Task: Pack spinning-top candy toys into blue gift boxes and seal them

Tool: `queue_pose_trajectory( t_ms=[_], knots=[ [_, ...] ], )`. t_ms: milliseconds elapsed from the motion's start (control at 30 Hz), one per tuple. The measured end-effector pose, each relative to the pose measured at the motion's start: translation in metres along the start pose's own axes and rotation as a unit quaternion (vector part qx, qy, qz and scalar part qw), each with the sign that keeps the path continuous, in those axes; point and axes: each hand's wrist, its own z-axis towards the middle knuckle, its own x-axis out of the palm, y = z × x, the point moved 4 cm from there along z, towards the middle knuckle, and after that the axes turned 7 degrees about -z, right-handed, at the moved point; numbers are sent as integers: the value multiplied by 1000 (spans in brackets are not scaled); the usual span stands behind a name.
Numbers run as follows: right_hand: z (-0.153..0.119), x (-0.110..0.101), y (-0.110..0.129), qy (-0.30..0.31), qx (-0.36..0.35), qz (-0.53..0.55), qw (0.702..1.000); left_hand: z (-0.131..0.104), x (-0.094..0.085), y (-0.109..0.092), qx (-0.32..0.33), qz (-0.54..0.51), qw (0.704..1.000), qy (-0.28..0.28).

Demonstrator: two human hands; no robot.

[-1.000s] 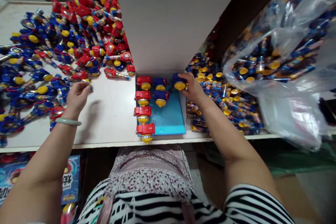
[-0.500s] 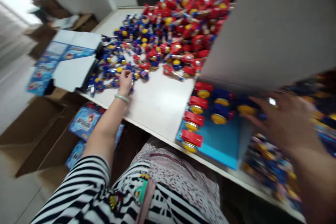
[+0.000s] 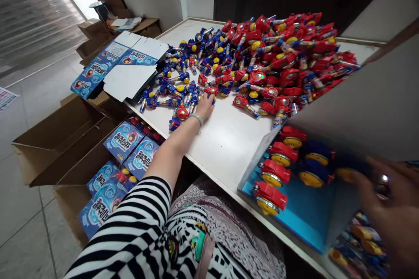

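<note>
My left hand reaches onto the white table, its fingers closed on a blue toy at the near edge of a pile of blue toys and red toys. At the right, my right hand, blurred, has its fingers around a blue and yellow top over the open blue box. In that box stand a column of several red tops with yellow undersides and two blue tops.
An open display box lies at the table's left corner. Cardboard cartons with printed blue boxes stand on the floor at left. More toys lie beyond the blue box. A grey panel rises behind it.
The view has shifted left. My left hand has moved right along the pile's near edge. My right hand stays beside the blue box with the blue top.
</note>
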Motion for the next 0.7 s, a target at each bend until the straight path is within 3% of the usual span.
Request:
queue_pose_trajectory(
  t_ms=[67, 133, 233, 300, 367, 467, 533, 600, 700],
  knots=[
    [1, -23, 28, -22, -5, 55, 998, -11, -4, -3, 19, -45, 999, 1],
    [6, -42, 58, -3, -29, 120, 992, -28, -15, -6, 39, -126, 991, 7],
    [27, -54, 106, 63, -83, 255, 961, -52, -44, -18, 20, -320, 947, 30],
    [47, -49, 139, 107, -128, 337, 927, -61, -65, -41, 13, -443, 892, 87],
    [69, -35, 171, 154, -167, 391, 892, -68, -87, -76, 32, -502, 850, 158],
    [88, -14, 207, 208, -185, 475, 835, -78, -110, -130, 57, -476, 852, 208],
    [88, -9, 217, 202, -171, 519, 813, -85, -112, -155, 58, -434, 874, 213],
    [76, -13, 210, 162, -141, 534, 818, -88, -107, -165, 56, -409, 885, 214],
    [46, -35, 164, 76, -39, 459, 884, -81, -95, -149, 52, -411, 890, 190]
  ],
)
